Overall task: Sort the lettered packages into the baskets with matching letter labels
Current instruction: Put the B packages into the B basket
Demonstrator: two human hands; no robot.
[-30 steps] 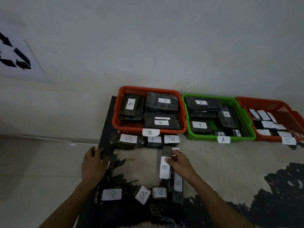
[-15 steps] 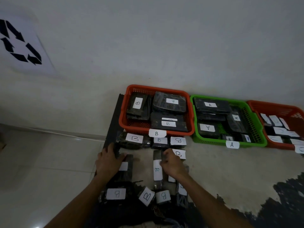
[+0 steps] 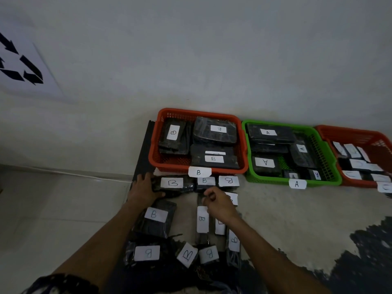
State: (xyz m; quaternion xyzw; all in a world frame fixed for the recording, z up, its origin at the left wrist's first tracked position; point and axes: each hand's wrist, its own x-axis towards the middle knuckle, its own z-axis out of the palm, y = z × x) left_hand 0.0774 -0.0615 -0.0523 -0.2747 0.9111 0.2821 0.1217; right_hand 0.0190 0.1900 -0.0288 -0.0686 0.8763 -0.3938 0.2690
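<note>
A red basket (image 3: pixel 153 158) tagged B holds several black packages labelled B. To its right stand a green basket (image 3: pixel 269 180) tagged A and a red basket (image 3: pixel 360 133) with C packages. Several B packages lie on the floor in front. My left hand (image 3: pixel 144 187) clasps the left end of a wide B package (image 3: pixel 174 183) just before the B basket. My right hand (image 3: pixel 219 204) is curled, pinching the top of a narrow upright-lying B package (image 3: pixel 202 219). Another B package (image 3: pixel 156 215) lies free below my left hand.
A flat black board (image 3: pixel 144 149) leans beside the B basket's left wall. A recycling sign (image 3: pixel 23 68) hangs on the wall at left. A white cable (image 3: pixel 63 172) runs along the wall base. Dark patches (image 3: pixel 371 262) cover the floor at lower right.
My left hand let go of the B package now lying below it and moved up to the wide B package by the basket. My right hand stayed at the narrow package's top.
</note>
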